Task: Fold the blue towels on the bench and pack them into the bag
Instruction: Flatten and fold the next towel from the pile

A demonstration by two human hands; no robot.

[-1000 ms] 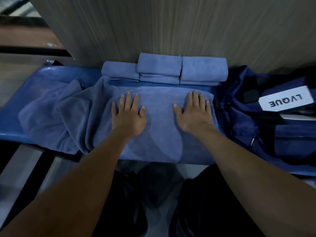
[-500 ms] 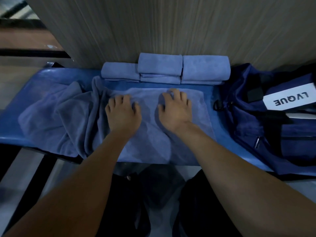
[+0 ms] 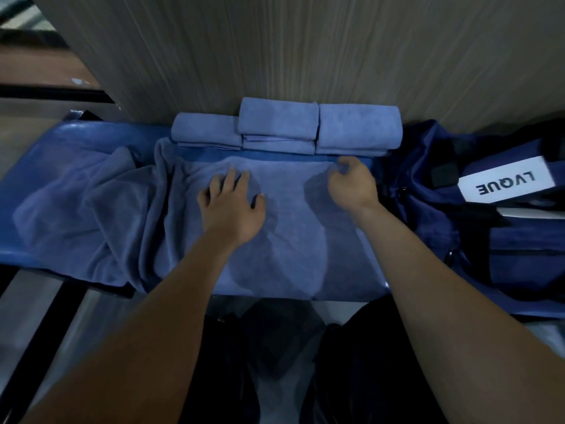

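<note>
A blue towel (image 3: 287,240) lies spread flat across the middle of the blue bench (image 3: 61,142). My left hand (image 3: 230,203) presses on its left part with fingers spread. At the towel's far right corner my right hand (image 3: 351,182) pinches the cloth with curled fingers. More blue towels (image 3: 91,215) lie crumpled on the bench to the left. Three folded stacks (image 3: 278,123) stand in a row against the wall behind. A navy bag (image 3: 519,240) with a white LVQUE label (image 3: 504,183) lies on the bench to the right.
A wood-grain wall (image 3: 305,47) rises directly behind the bench. My dark-clothed legs (image 3: 275,377) are below the bench's front edge. A grey floor and a dark rail (image 3: 33,332) show at the lower left.
My right hand moved from the towel's middle to its far right corner and curled onto the cloth. The left hand stayed pressing on the towel's left part.
</note>
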